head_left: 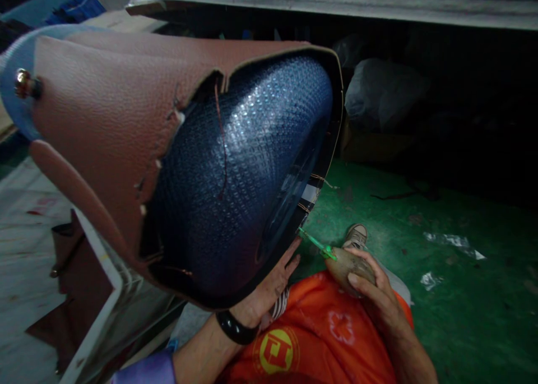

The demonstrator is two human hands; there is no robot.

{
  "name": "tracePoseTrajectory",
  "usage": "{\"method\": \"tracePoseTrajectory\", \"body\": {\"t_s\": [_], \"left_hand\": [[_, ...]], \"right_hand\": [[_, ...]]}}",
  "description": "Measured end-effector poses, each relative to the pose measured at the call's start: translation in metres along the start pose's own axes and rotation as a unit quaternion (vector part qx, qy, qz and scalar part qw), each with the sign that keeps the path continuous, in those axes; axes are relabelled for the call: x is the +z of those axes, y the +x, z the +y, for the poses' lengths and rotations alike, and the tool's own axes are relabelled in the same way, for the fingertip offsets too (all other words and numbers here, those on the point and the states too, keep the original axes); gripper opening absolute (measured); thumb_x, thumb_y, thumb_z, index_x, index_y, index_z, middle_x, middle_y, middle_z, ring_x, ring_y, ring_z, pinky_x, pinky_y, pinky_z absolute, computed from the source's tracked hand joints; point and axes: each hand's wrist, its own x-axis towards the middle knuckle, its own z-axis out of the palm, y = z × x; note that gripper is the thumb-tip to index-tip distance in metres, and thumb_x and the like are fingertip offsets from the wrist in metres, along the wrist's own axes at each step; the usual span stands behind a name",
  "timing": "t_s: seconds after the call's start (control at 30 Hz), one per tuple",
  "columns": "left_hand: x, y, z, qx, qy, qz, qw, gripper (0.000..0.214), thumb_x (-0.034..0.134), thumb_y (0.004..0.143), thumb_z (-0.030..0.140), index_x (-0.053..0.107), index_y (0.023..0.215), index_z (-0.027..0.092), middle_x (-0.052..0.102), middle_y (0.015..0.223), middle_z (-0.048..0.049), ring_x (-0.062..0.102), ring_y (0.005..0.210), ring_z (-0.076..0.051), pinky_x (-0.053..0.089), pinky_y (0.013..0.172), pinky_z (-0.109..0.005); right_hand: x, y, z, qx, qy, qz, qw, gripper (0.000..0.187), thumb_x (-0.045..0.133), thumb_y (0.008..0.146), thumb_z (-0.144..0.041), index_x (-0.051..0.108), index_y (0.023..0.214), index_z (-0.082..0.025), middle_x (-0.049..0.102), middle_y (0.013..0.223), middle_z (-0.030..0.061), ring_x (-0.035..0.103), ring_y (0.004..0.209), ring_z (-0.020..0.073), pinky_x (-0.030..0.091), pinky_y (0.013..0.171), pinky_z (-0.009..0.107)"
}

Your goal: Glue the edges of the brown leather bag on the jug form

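Note:
A brown leather piece (105,109), like an unfinished bag, wraps around a shiny, dark blue textured form (247,148). Notches and loose thread ends mark its open edge. My left hand (271,283) lies under the lower rim, fingers stretched out and apart against or close to the edge; part of it is hidden by the leather. In my right hand (378,283), fingers and thumb close around the bulbous, worn handle of an awl (348,269). The awl's thin green shaft points up left, its tip at the leather's lower right edge.
At left, brown leather pieces (71,294) lie on a pale work surface (25,227). A light-edged tabletop (357,3) crosses the top. Beneath it sits a white plastic bag (378,92). Clear plastic scraps (454,241) lie on the green floor (420,317). An orange apron (319,328) covers my lap.

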Motion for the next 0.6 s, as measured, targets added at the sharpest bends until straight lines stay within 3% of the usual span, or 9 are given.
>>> {"method": "tracePoseTrajectory", "body": {"t_s": [0.13,0.23,0.33,0.47,0.53,0.6], "left_hand": [[0.006,0.001,0.000,-0.005,-0.011,0.032,0.999,0.064,0.033,0.095,0.036,0.016,0.156,0.025,0.025,0.162,-0.0120,0.043,0.139,-0.032,0.026,0.119,-0.050],[0.008,0.002,0.000,-0.001,-0.002,0.025,1.000,0.071,0.046,0.089,0.040,0.020,0.154,0.028,0.022,0.164,-0.0095,0.039,0.142,-0.032,0.025,0.120,-0.050],[0.001,-0.003,0.002,0.004,0.049,0.009,0.999,0.073,0.063,0.080,0.048,0.040,0.147,0.029,0.029,0.162,-0.0069,0.033,0.145,-0.033,0.025,0.121,-0.049],[-0.013,-0.026,0.006,0.025,0.239,-0.028,0.970,0.069,0.077,0.070,0.057,0.065,0.128,0.022,0.048,0.151,-0.0108,0.033,0.145,-0.033,0.026,0.121,-0.044],[-0.012,-0.040,0.008,0.017,0.324,0.001,0.946,0.059,0.080,0.068,0.053,0.072,0.119,0.023,0.051,0.148,-0.0105,0.044,0.136,-0.034,0.041,0.109,-0.042],[-0.004,-0.051,0.007,-0.011,0.370,0.088,0.925,0.045,0.081,0.069,0.049,0.076,0.106,0.024,0.067,0.127,-0.0112,0.064,0.104,-0.028,0.052,0.079,-0.034]], "right_hand": [[-0.001,0.006,0.006,0.002,0.033,0.027,0.999,0.051,0.077,0.070,-0.044,0.063,0.117,-0.029,0.072,0.107,0.0035,0.068,0.094,0.0253,0.054,0.080,0.033],[-0.001,0.009,0.011,0.010,0.058,0.044,0.997,0.050,0.077,0.070,-0.044,0.063,0.117,-0.032,0.072,0.109,0.0020,0.068,0.096,0.0253,0.053,0.081,0.033],[-0.002,0.009,0.010,0.010,0.045,0.046,0.998,0.050,0.081,0.067,-0.044,0.066,0.114,-0.033,0.073,0.107,0.0009,0.068,0.095,0.0247,0.053,0.081,0.032],[-0.001,0.004,0.004,0.009,0.007,0.031,0.999,0.051,0.082,0.065,-0.046,0.068,0.112,-0.029,0.073,0.105,0.0029,0.067,0.093,0.0251,0.053,0.077,0.030],[0.001,-0.001,0.001,0.016,0.001,0.026,1.000,0.052,0.082,0.064,-0.047,0.069,0.111,-0.029,0.073,0.104,0.0033,0.068,0.093,0.0254,0.053,0.077,0.031],[0.003,-0.005,0.000,0.018,-0.005,0.026,0.999,0.052,0.083,0.062,-0.048,0.069,0.108,-0.029,0.073,0.103,0.0033,0.068,0.093,0.0261,0.053,0.079,0.032]]}}
